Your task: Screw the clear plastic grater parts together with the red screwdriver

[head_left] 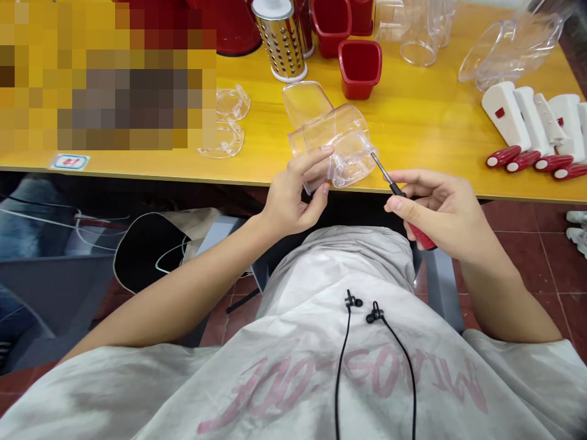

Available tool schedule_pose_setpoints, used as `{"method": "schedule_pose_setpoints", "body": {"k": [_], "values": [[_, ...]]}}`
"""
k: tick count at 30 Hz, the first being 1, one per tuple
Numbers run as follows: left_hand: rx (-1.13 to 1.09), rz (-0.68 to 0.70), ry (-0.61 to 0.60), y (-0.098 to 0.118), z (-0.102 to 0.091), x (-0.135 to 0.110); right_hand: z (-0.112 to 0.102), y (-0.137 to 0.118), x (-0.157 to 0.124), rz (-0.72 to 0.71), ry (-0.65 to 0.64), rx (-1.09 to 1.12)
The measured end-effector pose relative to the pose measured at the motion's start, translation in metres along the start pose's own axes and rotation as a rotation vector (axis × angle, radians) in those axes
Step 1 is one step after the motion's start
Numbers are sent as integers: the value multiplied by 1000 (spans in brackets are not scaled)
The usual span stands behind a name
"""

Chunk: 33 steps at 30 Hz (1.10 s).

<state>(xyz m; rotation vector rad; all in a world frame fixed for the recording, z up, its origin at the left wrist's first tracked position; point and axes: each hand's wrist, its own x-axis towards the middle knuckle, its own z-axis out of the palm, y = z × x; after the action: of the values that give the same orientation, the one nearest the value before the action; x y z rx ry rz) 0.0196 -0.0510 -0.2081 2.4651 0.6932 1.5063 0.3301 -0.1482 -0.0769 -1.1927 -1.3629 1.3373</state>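
My left hand [293, 195] grips a clear plastic housing [332, 146] at the table's front edge, its fingers wrapped around the near end. My right hand [435, 211] holds a red-handled screwdriver [389, 180], with the handle in my palm and the thin steel shaft pointing up and left. The screwdriver's tip reaches into the housing's right end, though the clear plastic blurs the exact contact. A flat clear plastic lid [306, 104] lies on the yellow table [426, 122] just behind the housing.
A red square cup [360, 69] and a perforated steel grater drum [280, 40] stand behind my hands. White parts with red handles [529, 159] sit at the right, with clear bowls [510, 52] behind them. Clear rings [224, 125] lie left. A pixelated patch covers the table's left end.
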Motion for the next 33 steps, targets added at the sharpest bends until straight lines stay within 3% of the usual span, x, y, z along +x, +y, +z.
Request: {"method": "schedule_pose_setpoints", "body": {"k": [3,8,13,16,20,26,33], "values": [[-41,72,87,2,1,4,-1,0,2,-27,-6,-36],[-41,41,66,8,-1,6,3,0,3,-2,-3,-13],[-30,26,64,8,-1,6,2,2,-16,33,-47,-57],[-56,48,67,9,1,10,-2,8,-26,-71,-91,-283],[-78,59,94,11,2,13,0,15,-17,-328,-131,-616],[-32,-26,60,10,1,6,3,14,4,-480,-21,-823],[-58,-63,116,12,5,7,-15,12,-3,-467,116,-868]]}}
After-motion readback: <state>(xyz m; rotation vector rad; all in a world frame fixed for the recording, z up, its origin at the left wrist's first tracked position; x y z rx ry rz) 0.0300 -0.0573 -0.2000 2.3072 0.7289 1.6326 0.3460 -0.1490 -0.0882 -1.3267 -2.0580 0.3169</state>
